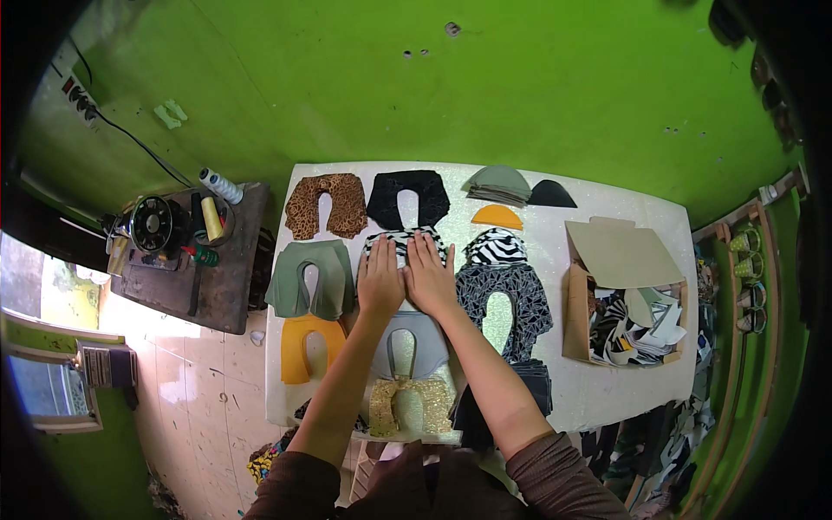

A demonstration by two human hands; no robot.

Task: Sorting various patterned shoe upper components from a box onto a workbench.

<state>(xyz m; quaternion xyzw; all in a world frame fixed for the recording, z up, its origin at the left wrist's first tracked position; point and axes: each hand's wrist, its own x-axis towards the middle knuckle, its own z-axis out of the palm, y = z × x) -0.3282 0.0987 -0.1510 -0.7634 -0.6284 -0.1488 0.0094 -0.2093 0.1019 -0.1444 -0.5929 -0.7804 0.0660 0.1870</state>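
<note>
Nearest the body, the gold glittery arch (440, 407) and, beyond it, the grey arch (432, 342) lie under or between the forearms; sleeves and wrists are best kept raised so that neither is dragged. Farther on, the zebra-print cloth (401, 249) lies at the middle of the table (611, 390), partly hidden by the hands. The left hand (380, 277) and the right hand (427, 273) are laid flat on it, palms down, side by side, with fingers stretched out and nothing gripped. For a neat result, pressure should be spread evenly through both palms, and edges squared with fingertips rather than pushed from one side. Just beyond, the black arch (435, 198) is nearly reached by the fingertips, so forward strokes should be kept short.
</note>
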